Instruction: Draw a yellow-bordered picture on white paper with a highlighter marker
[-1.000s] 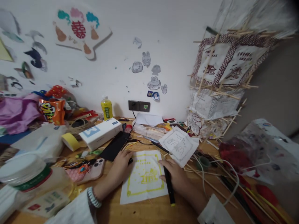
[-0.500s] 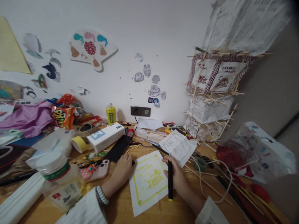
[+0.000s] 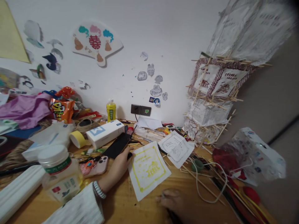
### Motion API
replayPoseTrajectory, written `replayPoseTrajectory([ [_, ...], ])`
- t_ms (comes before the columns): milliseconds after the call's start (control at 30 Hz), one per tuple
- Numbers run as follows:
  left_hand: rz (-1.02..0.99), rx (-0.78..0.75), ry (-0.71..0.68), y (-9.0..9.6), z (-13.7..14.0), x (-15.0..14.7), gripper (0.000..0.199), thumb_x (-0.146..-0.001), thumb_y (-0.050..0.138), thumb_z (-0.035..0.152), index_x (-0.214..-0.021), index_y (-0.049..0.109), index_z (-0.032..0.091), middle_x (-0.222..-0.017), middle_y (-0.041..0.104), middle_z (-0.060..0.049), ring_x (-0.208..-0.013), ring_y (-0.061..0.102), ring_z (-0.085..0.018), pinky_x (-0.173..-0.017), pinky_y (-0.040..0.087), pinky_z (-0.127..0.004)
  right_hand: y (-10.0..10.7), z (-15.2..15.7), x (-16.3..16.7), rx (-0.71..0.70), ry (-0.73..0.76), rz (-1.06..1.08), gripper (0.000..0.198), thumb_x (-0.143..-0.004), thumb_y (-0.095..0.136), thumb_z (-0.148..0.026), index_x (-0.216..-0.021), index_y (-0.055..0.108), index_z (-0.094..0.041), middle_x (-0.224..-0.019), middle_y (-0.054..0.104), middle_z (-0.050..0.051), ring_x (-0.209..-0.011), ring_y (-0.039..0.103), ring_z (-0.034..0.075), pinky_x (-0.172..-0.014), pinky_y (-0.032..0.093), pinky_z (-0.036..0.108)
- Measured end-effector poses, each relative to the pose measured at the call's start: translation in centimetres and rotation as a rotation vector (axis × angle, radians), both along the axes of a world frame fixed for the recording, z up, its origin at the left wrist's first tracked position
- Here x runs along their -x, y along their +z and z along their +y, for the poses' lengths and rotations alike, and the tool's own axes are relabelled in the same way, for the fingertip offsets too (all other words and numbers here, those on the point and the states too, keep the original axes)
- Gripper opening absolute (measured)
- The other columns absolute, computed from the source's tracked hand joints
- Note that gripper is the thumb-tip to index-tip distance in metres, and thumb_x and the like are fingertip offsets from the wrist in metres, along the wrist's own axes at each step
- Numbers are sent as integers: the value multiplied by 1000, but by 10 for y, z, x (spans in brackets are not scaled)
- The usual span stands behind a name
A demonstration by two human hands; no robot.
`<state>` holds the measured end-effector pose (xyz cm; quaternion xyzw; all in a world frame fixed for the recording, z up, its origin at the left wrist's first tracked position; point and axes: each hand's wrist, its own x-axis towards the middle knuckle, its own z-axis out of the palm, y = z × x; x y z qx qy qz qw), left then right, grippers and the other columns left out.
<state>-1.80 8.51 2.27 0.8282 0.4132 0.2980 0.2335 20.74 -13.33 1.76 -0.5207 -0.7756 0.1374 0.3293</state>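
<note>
A white sheet with a yellow-drawn border, building and lettering lies on the wooden table between my hands. My left hand, with a beaded bracelet on its wrist, is closed by the sheet's left edge. A short black piece that looks like a marker cap sticks out from its fingers. Below the sheet's lower right corner, my right hand is closed round a black marker. This hand is smeared by motion, and part of the marker is hidden under it.
A black phone, a pink phone and a plastic jar lie or stand left. Another drawn sheet, a white cord and thin sticks are right. A paper-and-stick lantern tower rises behind.
My right hand has moved down off the sheet's right edge toward me, with the marker turned in it. The view has shifted slightly; my left hand stays by the sheet's left edge.
</note>
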Motion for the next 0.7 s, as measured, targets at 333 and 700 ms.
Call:
replayPoseTrajectory([
  [333, 2, -166, -450, 55, -21, -3, 30, -78, 43, 9, -92, 67, 20, -92, 73, -4, -85, 67, -18, -78, 53, -26, 26, 55, -39, -332, -383, 157, 38, -78, 63, -27, -116, 61, -25, -118, 66, 11, -111, 60, 30, -96, 47, 45],
  [700, 31, -593, -140, 118, -12, 2, 43, -88, 41, 13, -130, 50, 14, -131, 54, -18, -121, 50, -32, -100, 39, -54, 43, 116, 16, -185, -389, 666, 15, -76, 60, -27, -87, 50, -24, -76, 57, 0, -69, 58, 19, -60, 49, 27],
])
